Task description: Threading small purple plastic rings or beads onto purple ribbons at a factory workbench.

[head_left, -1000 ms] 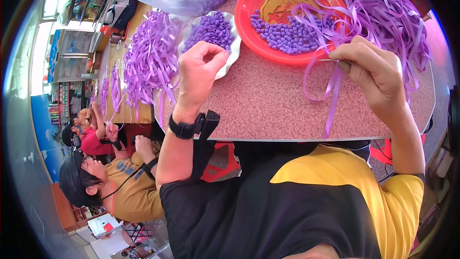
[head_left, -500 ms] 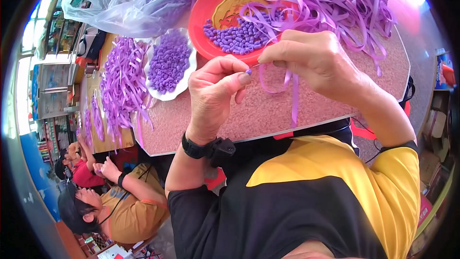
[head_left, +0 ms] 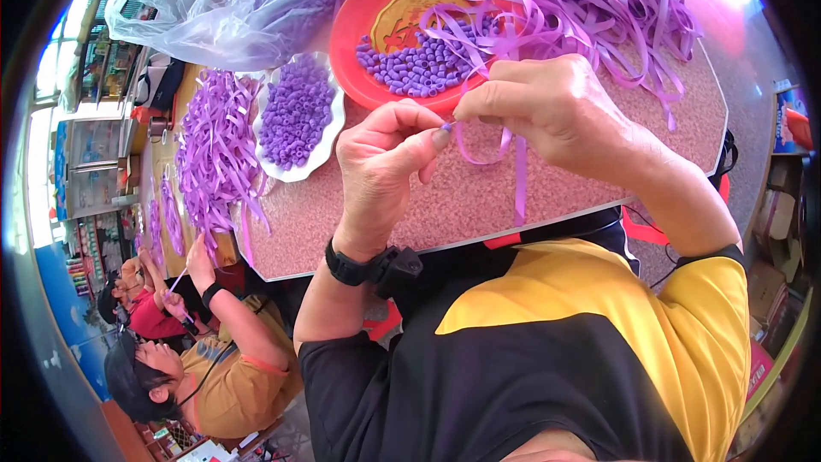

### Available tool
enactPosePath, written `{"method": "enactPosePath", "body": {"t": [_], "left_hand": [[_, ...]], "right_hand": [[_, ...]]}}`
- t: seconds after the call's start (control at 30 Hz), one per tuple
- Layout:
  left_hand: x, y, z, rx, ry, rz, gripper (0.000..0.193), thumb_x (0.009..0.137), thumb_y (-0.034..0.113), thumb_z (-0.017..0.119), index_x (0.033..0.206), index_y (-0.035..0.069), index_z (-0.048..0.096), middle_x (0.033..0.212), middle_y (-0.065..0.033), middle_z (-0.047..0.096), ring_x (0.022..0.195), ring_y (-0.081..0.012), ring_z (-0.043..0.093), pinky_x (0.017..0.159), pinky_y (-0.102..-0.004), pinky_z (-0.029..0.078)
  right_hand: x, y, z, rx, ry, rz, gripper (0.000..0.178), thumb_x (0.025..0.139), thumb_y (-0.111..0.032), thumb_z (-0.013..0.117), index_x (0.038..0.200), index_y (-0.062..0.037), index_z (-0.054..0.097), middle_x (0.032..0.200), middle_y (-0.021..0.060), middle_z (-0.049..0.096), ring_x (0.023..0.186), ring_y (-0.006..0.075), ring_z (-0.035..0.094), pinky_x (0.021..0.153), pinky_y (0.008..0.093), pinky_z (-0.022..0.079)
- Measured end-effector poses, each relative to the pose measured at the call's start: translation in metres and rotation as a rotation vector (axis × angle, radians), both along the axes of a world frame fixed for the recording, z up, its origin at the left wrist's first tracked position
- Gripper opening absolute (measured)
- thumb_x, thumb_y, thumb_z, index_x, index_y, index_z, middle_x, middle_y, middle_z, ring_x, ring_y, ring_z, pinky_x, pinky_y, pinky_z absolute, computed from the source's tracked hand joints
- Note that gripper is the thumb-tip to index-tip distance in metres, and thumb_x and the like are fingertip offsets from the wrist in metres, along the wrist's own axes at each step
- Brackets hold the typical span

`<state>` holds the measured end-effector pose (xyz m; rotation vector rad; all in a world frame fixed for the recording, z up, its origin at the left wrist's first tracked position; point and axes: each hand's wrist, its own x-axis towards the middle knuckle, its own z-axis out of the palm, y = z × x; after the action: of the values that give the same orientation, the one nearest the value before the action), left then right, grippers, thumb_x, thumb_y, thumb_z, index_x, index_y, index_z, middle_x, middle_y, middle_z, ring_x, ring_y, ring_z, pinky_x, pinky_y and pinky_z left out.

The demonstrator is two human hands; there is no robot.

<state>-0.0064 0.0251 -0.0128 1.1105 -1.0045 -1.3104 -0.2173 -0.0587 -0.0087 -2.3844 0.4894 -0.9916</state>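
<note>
My left hand (head_left: pixel 380 162) pinches a small purple bead (head_left: pixel 446 127) between thumb and forefinger. Close against it, my right hand (head_left: pixel 552 111) is closed in a pinch by the bead, with a purple ribbon (head_left: pixel 520 184) looping and hanging below its fingers. Whatever lies right between the right fingertips is mostly hidden. Just beyond both hands a red plate (head_left: pixel 345 56) holds loose purple beads (head_left: pixel 415 68). A white scalloped dish (head_left: pixel 295 174) heaped with more purple beads (head_left: pixel 295 115) stands left of it.
Purple ribbons (head_left: pixel 616 8) pile up at the far right, and bundled ones (head_left: pixel 214 145) lie at left. A clear plastic bag (head_left: pixel 231 17) sits at the far left of the pink table (head_left: pixel 342 244). Two other people sit left; the nearer one (head_left: pixel 235 385) wears orange.
My right fingertips have come closer to the bead; a thin needle-like tip that showed between the hands is now hidden. The nearer co-worker's hands have moved apart, one raised.
</note>
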Motion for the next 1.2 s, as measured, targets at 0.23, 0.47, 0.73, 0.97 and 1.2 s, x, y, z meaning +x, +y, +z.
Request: {"method": "enactPosePath", "body": {"t": [0.23,0.47,0.73,0.97,1.2], "left_hand": [[-0.007,0.0,0.002,0.001,0.035,0.073,0.01,0.087,-0.003,0.068,0.096,-0.007,0.066,0.085,-0.0069,0.066,0.061,-0.0088,0.057,0.052,-0.0214,0.045],[-0.014,0.001,0.004,-0.025,0.085,0.12,0.015,0.087,-0.002,0.068,0.101,-0.007,0.064,0.088,-0.0086,0.067,0.064,-0.011,0.06,0.053,-0.0225,0.046],[-0.03,0.005,0.0,-0.036,0.131,0.119,0.02,0.087,-0.004,0.068,0.106,-0.006,0.064,0.092,-0.0085,0.066,0.067,-0.0114,0.061,0.056,-0.0225,0.046],[-0.016,0.025,0.016,-0.351,-0.792,-0.232,0.023,0.077,-0.007,0.072,0.098,0.001,0.071,0.091,-0.0049,0.062,0.076,-0.0109,0.058,0.065,-0.0246,0.047],[-0.037,0.031,-0.003,-0.62,-1.068,-0.339,0.029,0.069,-0.007,0.069,0.094,0.007,0.071,0.085,-0.0066,0.056,0.08,-0.026,0.056,0.062,-0.0346,0.048]], "right_hand": [[0.0,-0.002,-0.001,-0.092,-0.026,-0.044,0.019,0.08,0.002,0.069,0.097,-0.0044,0.07,0.074,0.0126,0.063,0.067,0.0315,0.064,0.055,0.0374,0.049],[-0.001,0.002,0.002,-0.062,-0.03,-0.041,0.022,0.08,0.006,0.065,0.099,-0.0041,0.07,0.078,0.0123,0.066,0.071,0.0306,0.067,0.06,0.0376,0.052],[-0.004,0.001,0.0,0.246,-0.006,0.01,0.03,0.083,0.009,0.06,0.11,-0.0002,0.067,0.093,0.0135,0.07,0.082,0.022,0.071,0.074,0.0314,0.055],[-0.009,-0.011,0.013,0.253,-0.362,0.152,0.02,0.09,0.006,0.059,0.107,0.0022,0.067,0.107,0.0086,0.071,0.101,0.0192,0.066,0.087,0.0299,0.054],[-0.008,-0.015,0.016,0.498,-0.258,0.149,0.022,0.09,0.007,0.057,0.108,0.0026,0.067,0.113,0.011,0.069,0.108,0.0184,0.064,0.095,0.0316,0.051]]}}
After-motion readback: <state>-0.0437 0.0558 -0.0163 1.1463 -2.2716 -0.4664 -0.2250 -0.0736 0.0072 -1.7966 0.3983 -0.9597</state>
